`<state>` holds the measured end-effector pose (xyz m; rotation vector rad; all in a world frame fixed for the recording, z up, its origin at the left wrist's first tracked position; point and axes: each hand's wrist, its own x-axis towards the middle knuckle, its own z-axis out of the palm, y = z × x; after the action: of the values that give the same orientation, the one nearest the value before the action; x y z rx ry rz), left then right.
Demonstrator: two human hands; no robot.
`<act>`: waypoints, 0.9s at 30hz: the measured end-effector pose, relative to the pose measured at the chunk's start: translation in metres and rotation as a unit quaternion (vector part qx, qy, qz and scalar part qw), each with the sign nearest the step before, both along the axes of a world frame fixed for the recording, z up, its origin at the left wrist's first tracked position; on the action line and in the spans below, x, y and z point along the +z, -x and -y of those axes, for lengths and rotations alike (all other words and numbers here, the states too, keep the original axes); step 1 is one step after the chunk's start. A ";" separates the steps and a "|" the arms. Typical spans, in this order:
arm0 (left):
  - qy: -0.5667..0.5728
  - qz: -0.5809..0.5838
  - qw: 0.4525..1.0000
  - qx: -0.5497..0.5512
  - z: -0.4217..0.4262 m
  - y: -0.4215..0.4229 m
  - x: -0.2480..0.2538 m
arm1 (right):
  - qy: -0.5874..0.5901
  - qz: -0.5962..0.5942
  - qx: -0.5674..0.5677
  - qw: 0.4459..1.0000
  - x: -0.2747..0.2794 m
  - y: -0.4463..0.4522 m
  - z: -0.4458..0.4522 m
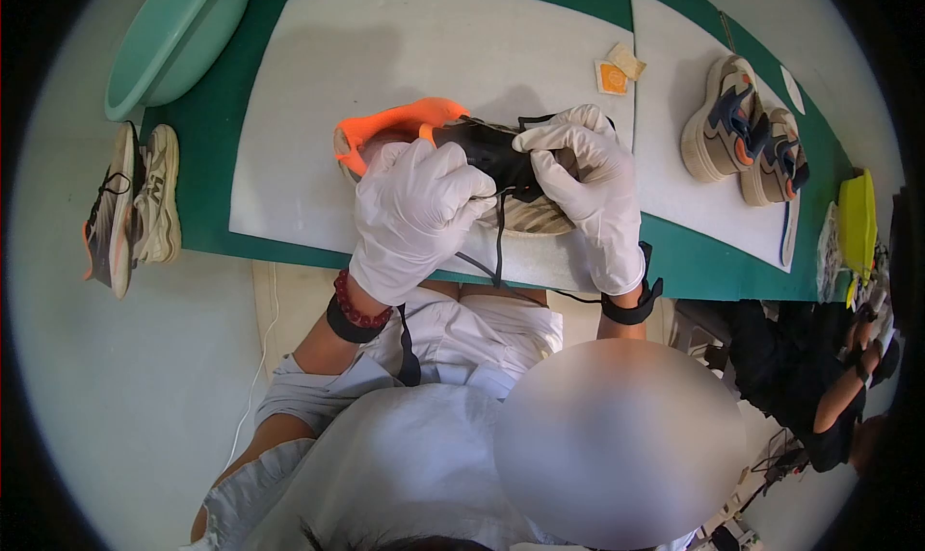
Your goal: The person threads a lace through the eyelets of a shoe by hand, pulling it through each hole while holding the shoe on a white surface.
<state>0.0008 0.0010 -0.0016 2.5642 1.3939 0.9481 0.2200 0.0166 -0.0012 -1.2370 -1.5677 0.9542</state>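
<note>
Nearest to the person, a black lace (500, 243) hangs down toward the near edge of a green table (713, 286), where a shoe (540, 219) lies across a white sheet (434, 45). The shoe has a bright orange lining at the heel, a black tongue (491, 151) and a pale side with brown stripes. The gloved left hand (409, 219) has its fingertips pressed together on the lace; the gloved right hand (593, 190) is pinched on the shoe beside the tongue, but one cannot tell on which part exactly. Both hands cover much of the shoe. Farther right, a co-worker in black (790, 358) sits near a yellow container (856, 223), whose contents are not clear. Beyond the right hand lie two small packets (612, 78), and then a pair of navy and beige shoes (718, 118). At the far left corner, a green basin (193, 60) leans, its inside mostly hidden.
</note>
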 end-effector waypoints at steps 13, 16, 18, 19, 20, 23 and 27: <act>-0.006 0.010 1.000 -0.009 0.000 0.001 0.000 | 0.030 -0.092 0.066 0.993 -0.011 -0.011 -0.006; -0.014 0.019 1.000 -0.012 0.000 -0.001 0.000 | 0.030 -0.083 0.002 0.996 -0.019 -0.003 -0.006; -0.015 0.022 1.000 -0.011 0.000 -0.001 -0.001 | 0.035 -0.085 -0.023 0.995 -0.014 0.000 -0.006; -0.015 0.021 1.000 -0.010 0.000 -0.001 -0.002 | 0.029 -0.083 -0.027 0.996 -0.014 -0.001 -0.007; -0.014 0.018 1.000 -0.010 0.000 -0.001 -0.002 | 0.024 -0.082 -0.032 0.996 -0.014 -0.001 -0.007; -0.022 0.025 0.999 -0.008 0.001 -0.003 0.002 | 0.011 -0.059 -0.067 0.996 -0.015 0.002 -0.007; -0.018 0.029 0.999 0.000 0.001 -0.004 0.001 | -0.067 0.037 -0.068 0.995 -0.015 0.001 -0.008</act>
<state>0.0044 0.0003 -0.0003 2.5400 1.3748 1.0468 0.2195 0.0247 -0.0163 -1.2796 -1.5569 0.7128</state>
